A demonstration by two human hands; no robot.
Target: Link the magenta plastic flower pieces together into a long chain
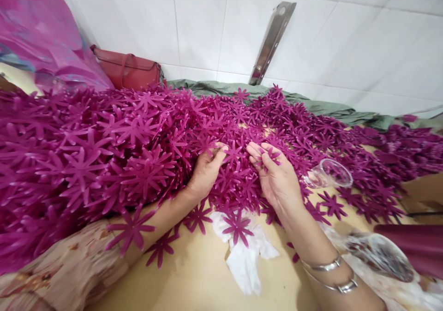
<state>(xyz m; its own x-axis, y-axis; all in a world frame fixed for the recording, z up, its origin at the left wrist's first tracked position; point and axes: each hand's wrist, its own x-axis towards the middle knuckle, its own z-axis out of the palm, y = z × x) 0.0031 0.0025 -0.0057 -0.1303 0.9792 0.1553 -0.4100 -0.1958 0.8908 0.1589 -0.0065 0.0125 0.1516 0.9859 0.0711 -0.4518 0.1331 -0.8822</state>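
A large heap of magenta, star-shaped artificial flower pieces [86, 163] with long narrow petals spreads over the table. My left hand [207, 168] is closed in a pinch at the middle of the heap. At its thumb and fingertip is a petal of one flower piece [234, 153]. Facing it, palm up, my right hand [279, 179] has its thumb bent over a small magenta flower piece [272, 156], whose petals show between thumb and fingers. One loose flower piece [132, 230] lies across my left forearm.
White crumpled tissue [246, 260] lies on the pale table [194, 283]. Right of my hand, a clear plastic cup [335, 173] rests on its side. A clear tub [391, 258] with dark contents stands lower right. Behind the heap are a red bag [126, 68], green cloth [214, 88] and a tiled wall.
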